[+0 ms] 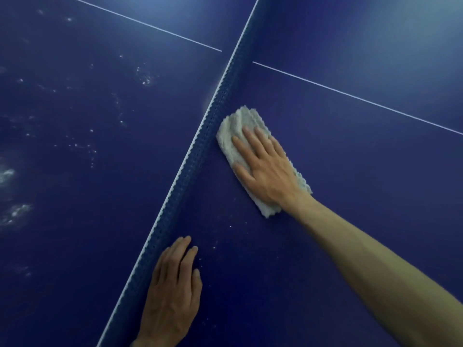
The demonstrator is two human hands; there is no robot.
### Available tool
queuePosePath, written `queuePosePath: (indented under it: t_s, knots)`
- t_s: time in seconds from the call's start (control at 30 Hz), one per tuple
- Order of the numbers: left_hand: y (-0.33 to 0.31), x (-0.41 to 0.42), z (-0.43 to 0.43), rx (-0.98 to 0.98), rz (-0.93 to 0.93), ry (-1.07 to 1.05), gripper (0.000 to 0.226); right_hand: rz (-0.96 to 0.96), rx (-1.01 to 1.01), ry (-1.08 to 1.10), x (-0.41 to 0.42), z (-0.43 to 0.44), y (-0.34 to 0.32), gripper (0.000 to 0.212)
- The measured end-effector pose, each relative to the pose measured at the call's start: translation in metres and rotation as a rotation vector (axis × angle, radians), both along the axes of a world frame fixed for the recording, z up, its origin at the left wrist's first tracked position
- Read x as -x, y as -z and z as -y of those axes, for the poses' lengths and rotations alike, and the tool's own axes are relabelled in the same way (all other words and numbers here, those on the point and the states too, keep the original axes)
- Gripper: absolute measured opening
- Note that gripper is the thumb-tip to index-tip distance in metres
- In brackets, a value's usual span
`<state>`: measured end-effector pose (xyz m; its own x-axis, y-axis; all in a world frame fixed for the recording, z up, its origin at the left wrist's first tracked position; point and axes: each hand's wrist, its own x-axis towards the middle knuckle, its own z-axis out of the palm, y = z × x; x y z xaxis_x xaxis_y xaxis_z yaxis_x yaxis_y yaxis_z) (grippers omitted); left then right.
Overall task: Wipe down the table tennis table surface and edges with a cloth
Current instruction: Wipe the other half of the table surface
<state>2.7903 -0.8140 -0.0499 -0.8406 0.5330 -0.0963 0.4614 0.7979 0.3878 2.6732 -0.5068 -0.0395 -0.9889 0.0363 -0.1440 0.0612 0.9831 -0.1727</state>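
Furthest left we saw the dark blue table [75, 259] on the far side of the net, its half speckled with pale smudges [145, 77] and larger whitish patches near the frame's edge. The net [200, 146] ran as a diagonal from bottom left to top right, seen from above, with its white top band showing. Just right of it, low in the view, the left hand [172, 294] lay flat on the table, fingers straight and close together, holding nothing, its edge beside the net. A few white specks dotted the surface near its fingertips. Further right and higher, a folded whitish cloth [233, 131] lay on the table close alongside the net. The right hand [268, 171] pressed it down, palm flat, fingers straight and slightly spread. A thin white line [350, 96] crossed the table beyond.
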Motion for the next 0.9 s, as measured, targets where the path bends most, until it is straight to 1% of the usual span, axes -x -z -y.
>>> queuePosePath:
  t_s: [0.07, 0.13, 0.27, 0.33, 0.37, 0.43, 0.5, 0.6, 0.63, 0.67, 0.73, 0.8, 0.83, 0.9]
  knots:
    - [0.005, 0.0, 0.002, 0.012, -0.017, 0.012, 0.049, -0.002, 0.0, 0.057, 0.014, 0.018, 0.001, 0.065]
    - [0.01, 0.0, 0.003, 0.017, -0.02, 0.012, 0.048, -0.038, 0.018, 0.018, 0.008, 0.043, 0.009, 0.066]
    - [0.01, -0.001, 0.004, 0.012, -0.022, 0.002, 0.048, -0.086, 0.052, -0.327, -0.054, 0.081, 0.019, 0.069]
    - [0.009, -0.001, 0.004, 0.017, -0.026, 0.005, 0.05, -0.081, 0.087, -0.414, -0.074, 0.072, 0.021, 0.067]
    - [0.009, -0.001, 0.004, 0.016, -0.028, 0.009, 0.05, -0.068, 0.086, -0.407, -0.076, 0.061, 0.02, 0.067]
    - [0.008, -0.001, 0.004, 0.015, -0.029, 0.014, 0.048, -0.049, 0.052, -0.305, -0.068, 0.043, 0.018, 0.066]
    - [0.008, -0.001, 0.004, 0.012, -0.044, 0.021, 0.046, -0.065, 0.027, -0.151, -0.051, 0.035, 0.015, 0.065]
    - [0.007, -0.002, 0.004, 0.006, -0.073, 0.025, 0.044, -0.085, 0.018, 0.106, -0.032, 0.059, 0.014, 0.065]
    - [0.007, -0.002, 0.004, 0.002, -0.076, 0.025, 0.043, -0.086, 0.025, 0.13, -0.032, 0.072, 0.016, 0.066]
    - [0.007, -0.002, 0.004, -0.005, -0.08, 0.023, 0.043, -0.095, 0.029, 0.099, -0.036, 0.087, 0.02, 0.066]
    - [0.009, -0.003, 0.005, -0.022, -0.093, 0.02, 0.041, -0.121, 0.052, -0.075, -0.056, 0.112, 0.025, 0.067]
    - [0.01, -0.004, 0.003, -0.043, -0.099, 0.01, 0.039, -0.13, 0.086, -0.233, -0.083, 0.117, 0.027, 0.065]
    - [0.009, -0.005, 0.003, -0.051, -0.097, 0.004, 0.039, -0.125, 0.099, -0.272, -0.095, 0.113, 0.027, 0.065]
    - [0.006, -0.005, 0.005, -0.072, -0.1, 0.002, 0.038, -0.098, 0.087, -0.277, -0.107, 0.096, 0.022, 0.065]
